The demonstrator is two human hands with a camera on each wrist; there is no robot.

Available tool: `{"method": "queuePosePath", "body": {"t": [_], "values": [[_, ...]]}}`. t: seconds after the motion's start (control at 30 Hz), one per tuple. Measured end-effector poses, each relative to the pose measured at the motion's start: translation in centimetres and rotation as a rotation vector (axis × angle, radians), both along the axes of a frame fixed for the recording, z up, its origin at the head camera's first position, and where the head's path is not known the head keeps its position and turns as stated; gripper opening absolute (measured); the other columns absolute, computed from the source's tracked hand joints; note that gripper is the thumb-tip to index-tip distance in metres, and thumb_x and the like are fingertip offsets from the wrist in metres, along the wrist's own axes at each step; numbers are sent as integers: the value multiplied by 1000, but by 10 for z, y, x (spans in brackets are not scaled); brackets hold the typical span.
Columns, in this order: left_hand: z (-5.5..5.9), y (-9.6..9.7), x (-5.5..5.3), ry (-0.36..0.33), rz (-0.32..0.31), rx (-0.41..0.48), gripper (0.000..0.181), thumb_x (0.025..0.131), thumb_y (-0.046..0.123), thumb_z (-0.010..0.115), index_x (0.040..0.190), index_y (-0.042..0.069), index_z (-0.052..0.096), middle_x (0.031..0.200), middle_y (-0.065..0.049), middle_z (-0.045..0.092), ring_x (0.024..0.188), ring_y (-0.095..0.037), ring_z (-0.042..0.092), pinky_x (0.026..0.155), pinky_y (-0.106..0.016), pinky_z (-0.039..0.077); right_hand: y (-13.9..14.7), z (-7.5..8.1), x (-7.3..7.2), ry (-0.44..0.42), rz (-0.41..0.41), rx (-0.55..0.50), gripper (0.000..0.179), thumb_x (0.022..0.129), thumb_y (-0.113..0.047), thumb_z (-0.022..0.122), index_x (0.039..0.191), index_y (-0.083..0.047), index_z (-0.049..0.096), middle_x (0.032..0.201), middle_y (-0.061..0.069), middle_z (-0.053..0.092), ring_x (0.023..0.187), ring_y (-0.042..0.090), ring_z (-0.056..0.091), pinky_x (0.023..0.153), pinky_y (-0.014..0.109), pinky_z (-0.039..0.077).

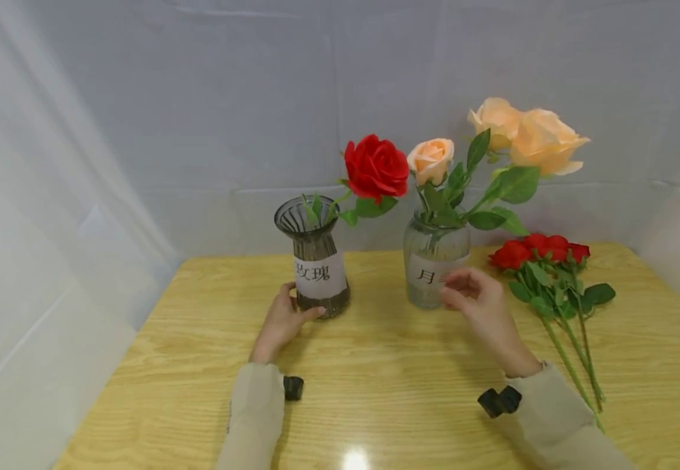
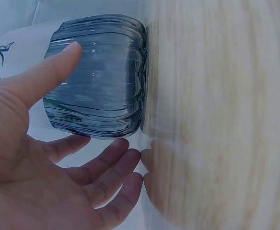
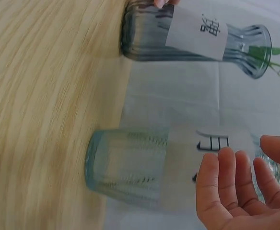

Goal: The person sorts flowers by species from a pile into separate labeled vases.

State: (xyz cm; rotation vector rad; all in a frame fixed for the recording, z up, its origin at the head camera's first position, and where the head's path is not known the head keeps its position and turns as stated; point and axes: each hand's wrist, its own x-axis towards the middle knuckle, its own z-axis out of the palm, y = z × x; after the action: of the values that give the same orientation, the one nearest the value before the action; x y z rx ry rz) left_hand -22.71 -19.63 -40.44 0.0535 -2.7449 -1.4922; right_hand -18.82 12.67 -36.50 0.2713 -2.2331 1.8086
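My left hand (image 1: 284,320) is at the base of a dark ribbed glass vase (image 1: 314,245), its thumb across the front and its relaxed fingers along the left side. One red rose (image 1: 377,168) leans out of this vase to the right. In the left wrist view, the thumb (image 2: 49,72) lies straight over the glass and the fingertips show at the vase's edge. My right hand (image 1: 481,313), fingers loosely bent and holding nothing, is in front of a clear glass vase (image 1: 419,241), covering part of its label. Peach roses (image 1: 432,160) and green leaves rise from the clear vase.
Several red roses (image 1: 542,251) with long green stems lie on the wooden table (image 1: 375,385) at the right, beside the right forearm. White paper labels with dark characters are on both vases. A pale cloth backdrop (image 1: 228,130) hangs behind the table.
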Motion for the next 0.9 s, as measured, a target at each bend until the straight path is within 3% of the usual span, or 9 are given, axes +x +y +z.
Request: {"method": "queuePosePath", "body": {"t": [0.27, 0.6, 0.9], "values": [[0, 0, 0, 9, -2, 1, 82, 88, 14, 79, 148, -13, 31, 126, -34, 55, 115, -44, 54, 97, -55, 45, 32, -3, 3, 1, -47, 22, 16, 96, 5, 63, 110, 12, 59, 89, 2, 64, 74, 7, 65, 67, 24, 58], [-1, -1, 0, 16, -2, -9, 82, 88, 15, 80, 148, -13, 32, 124, -33, 57, 113, -42, 55, 96, -54, 46, 71, -5, 5, -36, -84, 104, 21, 98, -2, 64, 114, 11, 58, 92, 3, 67, 76, 7, 66, 67, 27, 59], [-1, -1, -1, 7, -1, -2, 83, 88, 15, 79, 149, -13, 30, 128, -34, 55, 118, -44, 53, 101, -56, 44, 103, 1, 5, -103, -121, 168, 25, 102, -8, 60, 121, 8, 55, 92, -16, 63, 78, 1, 65, 67, 24, 58]]}}
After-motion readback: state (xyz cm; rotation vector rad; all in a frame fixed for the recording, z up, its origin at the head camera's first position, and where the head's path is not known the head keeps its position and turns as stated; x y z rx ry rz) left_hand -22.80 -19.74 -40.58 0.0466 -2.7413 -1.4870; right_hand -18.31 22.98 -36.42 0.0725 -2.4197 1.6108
